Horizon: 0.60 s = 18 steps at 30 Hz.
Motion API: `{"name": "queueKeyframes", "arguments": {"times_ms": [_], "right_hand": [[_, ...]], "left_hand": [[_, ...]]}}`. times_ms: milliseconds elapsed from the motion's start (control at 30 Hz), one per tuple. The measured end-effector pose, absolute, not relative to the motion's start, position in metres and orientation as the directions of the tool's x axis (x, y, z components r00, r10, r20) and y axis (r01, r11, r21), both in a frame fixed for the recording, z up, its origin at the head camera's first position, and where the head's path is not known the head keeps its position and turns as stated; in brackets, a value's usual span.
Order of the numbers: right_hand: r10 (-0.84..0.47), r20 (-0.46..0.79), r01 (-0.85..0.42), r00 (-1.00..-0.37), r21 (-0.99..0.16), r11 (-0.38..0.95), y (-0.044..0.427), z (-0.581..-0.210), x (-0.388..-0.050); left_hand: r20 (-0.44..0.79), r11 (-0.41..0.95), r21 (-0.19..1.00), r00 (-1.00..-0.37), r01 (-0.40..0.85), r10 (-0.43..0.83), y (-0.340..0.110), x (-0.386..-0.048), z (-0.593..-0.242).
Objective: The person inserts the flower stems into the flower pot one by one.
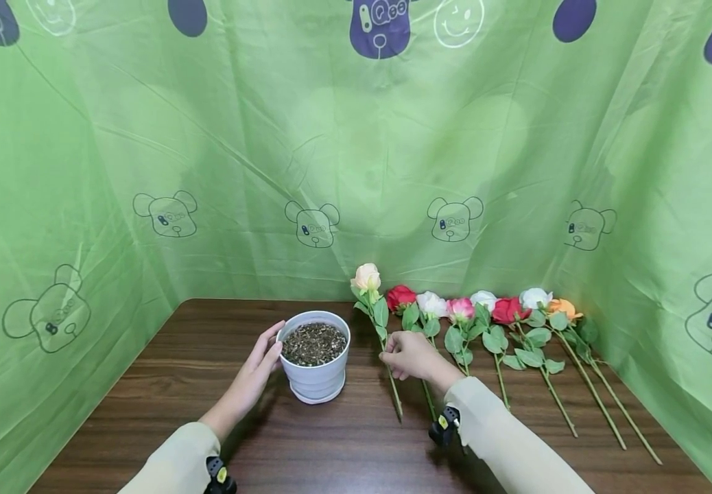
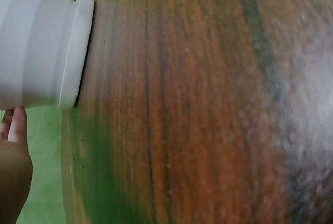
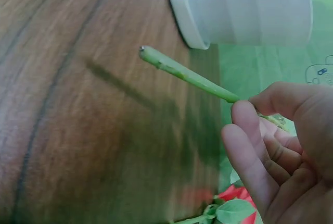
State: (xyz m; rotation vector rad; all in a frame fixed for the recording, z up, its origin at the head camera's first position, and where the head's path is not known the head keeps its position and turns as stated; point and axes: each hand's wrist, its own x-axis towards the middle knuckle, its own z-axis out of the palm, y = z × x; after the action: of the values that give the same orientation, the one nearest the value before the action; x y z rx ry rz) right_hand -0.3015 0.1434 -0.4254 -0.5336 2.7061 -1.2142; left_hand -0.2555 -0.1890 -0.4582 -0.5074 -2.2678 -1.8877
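A white plant pot filled with dark soil stands on a saucer, left of the table's middle. My left hand rests against its left side with fairly straight fingers; in the left wrist view the fingertips touch the pot. Right of the pot, my right hand pinches the stem of a peach rose between thumb and fingers. The right wrist view shows the green stem raised over the wood, its cut end pointing toward the pot's base side.
On the right of the brown wooden table several artificial roses lie in a row: a red rose, a white rose, a pink rose and an orange rose among them. A green printed curtain surrounds the table's back and sides.
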Motion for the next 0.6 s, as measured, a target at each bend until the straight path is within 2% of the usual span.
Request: {"name": "queueKeyframes", "arguments": {"times_ms": [200, 600], "right_hand": [[-0.357, 0.085, -0.295, -0.930, -0.750, 0.592, 0.141, -0.410, -0.301], [-0.320, 0.290, -0.425, -0.902, -0.727, 0.539, 0.128, -0.381, -0.304]], "left_hand": [[0.327, 0.165, 0.921, -0.930, 0.354, 0.168, -0.189, -0.256, -0.458], [0.327, 0.172, 0.919, -0.931, 0.354, 0.164, -0.191, -0.257, -0.459]]}}
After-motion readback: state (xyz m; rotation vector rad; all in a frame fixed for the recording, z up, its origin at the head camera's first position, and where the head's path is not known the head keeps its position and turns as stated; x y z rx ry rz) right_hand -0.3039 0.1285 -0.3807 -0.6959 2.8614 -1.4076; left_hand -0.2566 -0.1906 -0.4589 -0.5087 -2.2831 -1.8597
